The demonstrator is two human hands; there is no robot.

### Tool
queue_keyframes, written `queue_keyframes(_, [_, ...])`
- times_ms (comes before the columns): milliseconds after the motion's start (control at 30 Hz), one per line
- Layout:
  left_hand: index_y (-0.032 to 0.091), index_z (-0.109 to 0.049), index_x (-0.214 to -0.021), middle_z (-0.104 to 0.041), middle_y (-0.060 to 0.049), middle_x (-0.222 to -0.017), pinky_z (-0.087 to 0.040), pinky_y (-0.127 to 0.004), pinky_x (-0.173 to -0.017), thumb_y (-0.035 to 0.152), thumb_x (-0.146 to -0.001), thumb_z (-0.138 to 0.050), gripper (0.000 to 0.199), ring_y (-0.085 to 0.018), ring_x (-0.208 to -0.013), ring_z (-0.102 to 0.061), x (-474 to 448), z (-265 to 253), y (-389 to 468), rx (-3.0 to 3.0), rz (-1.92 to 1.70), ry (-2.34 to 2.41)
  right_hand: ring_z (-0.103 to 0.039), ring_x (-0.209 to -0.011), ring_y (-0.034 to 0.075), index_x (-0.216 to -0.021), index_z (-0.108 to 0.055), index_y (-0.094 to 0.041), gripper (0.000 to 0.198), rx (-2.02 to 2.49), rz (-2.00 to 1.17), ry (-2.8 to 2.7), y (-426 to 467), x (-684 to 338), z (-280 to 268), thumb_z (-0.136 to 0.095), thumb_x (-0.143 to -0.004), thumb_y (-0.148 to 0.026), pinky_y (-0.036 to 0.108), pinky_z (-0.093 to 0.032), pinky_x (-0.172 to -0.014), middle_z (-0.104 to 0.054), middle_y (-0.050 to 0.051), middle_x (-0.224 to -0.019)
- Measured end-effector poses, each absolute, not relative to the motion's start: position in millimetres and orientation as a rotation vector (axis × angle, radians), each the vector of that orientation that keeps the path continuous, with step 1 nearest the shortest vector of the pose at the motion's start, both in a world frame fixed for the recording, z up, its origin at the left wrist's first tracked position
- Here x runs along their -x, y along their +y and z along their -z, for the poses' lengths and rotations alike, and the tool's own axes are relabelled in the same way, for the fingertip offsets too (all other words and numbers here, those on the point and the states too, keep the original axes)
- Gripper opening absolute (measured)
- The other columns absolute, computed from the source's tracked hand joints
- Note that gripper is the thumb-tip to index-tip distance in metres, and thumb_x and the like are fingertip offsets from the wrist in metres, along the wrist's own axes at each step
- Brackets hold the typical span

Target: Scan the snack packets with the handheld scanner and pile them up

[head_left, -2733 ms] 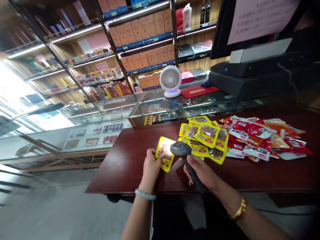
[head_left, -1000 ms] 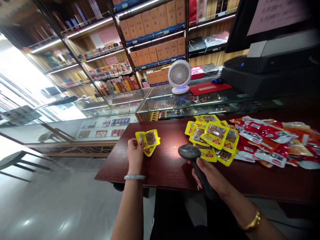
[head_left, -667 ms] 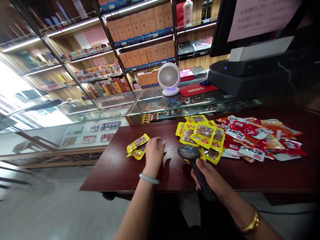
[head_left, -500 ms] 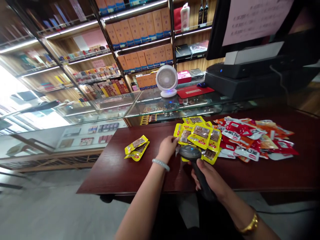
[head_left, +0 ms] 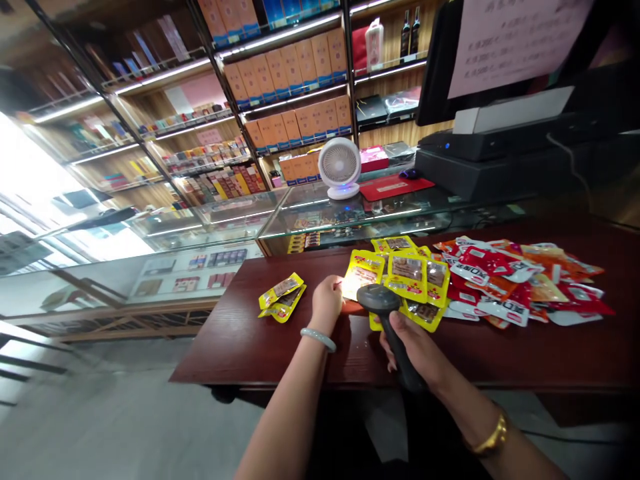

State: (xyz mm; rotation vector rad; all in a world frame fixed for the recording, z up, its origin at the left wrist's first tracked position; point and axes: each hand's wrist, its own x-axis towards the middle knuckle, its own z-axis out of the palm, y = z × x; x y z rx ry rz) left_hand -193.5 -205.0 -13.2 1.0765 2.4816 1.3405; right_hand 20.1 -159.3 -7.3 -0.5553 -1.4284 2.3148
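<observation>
Between the fingertips of my left hand (head_left: 327, 303) is the edge of a yellow snack packet (head_left: 364, 267), tilted up beside the pile. A bright light from the scanner falls on the packet's lower part. My right hand (head_left: 413, 343) grips a black handheld barcode scanner (head_left: 383, 301) by its handle, its head close to that packet. Just beyond the scanner lies a pile of yellow snack packets (head_left: 407, 270), partly hidden by it. Left of my left hand, a couple of yellow packets (head_left: 283, 298) overlap on the dark red table.
Red, white and orange snack packets (head_left: 495, 273) are heaped at the right of the table (head_left: 225, 347). Behind stand a glass display counter (head_left: 300, 210), a white fan (head_left: 340, 167), a red mat (head_left: 395, 188) and a black monitor (head_left: 435, 73). Stocked shelves (head_left: 295, 87) line the wall.
My left hand has drawn a yellow packet up and leftward from the pile, and light now shines on it. The scanner stays in my right hand; the view has shifted slightly.
</observation>
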Motion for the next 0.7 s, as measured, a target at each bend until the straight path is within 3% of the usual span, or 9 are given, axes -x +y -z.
queue_keyframes(200, [0.015,-0.07,-0.095,-0.068,-0.004,-0.072,-0.046,-0.026,-0.056,0.036,-0.086,-0.049,0.031,-0.014,-0.056,-0.059,245,-18,-254,-0.696,-1.515,2.598,-0.044,-0.038,0.007,-0.08,-0.046,-0.021,0.048,0.59,-2.32,-1.451,-165,-21,14,-0.053,-0.085,-0.068,0.021,-0.046,-0.039,-0.05,-0.008,-0.052])
queue_keyframes(300, [0.017,-0.067,-0.112,-0.07,-0.009,-0.092,-0.049,-0.031,-0.074,0.041,-0.088,-0.051,0.037,-0.022,-0.086,-0.065,258,-36,-278,-0.655,-1.304,3.004,-0.044,-0.037,0.007,-0.085,-0.048,-0.021,0.048,0.585,-2.326,-1.446,-164,-23,18,-0.053,-0.085,-0.069,0.021,-0.046,-0.039,-0.05,-0.008,-0.052])
queue_keyframes(400, [0.017,-0.059,-0.124,-0.066,-0.014,-0.111,-0.046,-0.038,-0.09,0.039,-0.085,-0.058,0.045,-0.028,-0.11,-0.059,249,-39,-278,-0.713,-1.087,3.278,-0.045,-0.037,0.007,-0.09,-0.049,-0.021,0.048,0.589,-2.338,-1.419,-162,-23,20,-0.053,-0.085,-0.069,0.021,-0.046,-0.039,-0.051,-0.008,-0.053])
queue_keyframes(533, [0.018,-0.068,-0.105,-0.07,-0.01,-0.103,-0.047,-0.032,-0.088,0.036,-0.086,-0.058,0.028,-0.023,-0.1,-0.063,215,-20,-242,-1.07,-1.063,2.876,-0.046,-0.037,0.008,-0.087,-0.047,-0.021,0.049,0.62,-2.293,-1.425,-158,-25,20,-0.055,-0.083,-0.07,0.022,-0.047,-0.039,-0.052,-0.008,-0.054])
queue_keyframes(700, [0.021,-0.073,-0.095,-0.074,-0.008,-0.094,-0.046,-0.028,-0.073,0.037,-0.086,-0.056,0.025,-0.021,-0.085,-0.066,167,3,-191,-1.248,-0.821,2.462,-0.045,-0.037,0.007,-0.09,-0.048,-0.021,0.05,0.657,-2.283,-1.38,-155,-31,21,-0.055,-0.083,-0.07,0.022,-0.047,-0.039,-0.052,-0.008,-0.054])
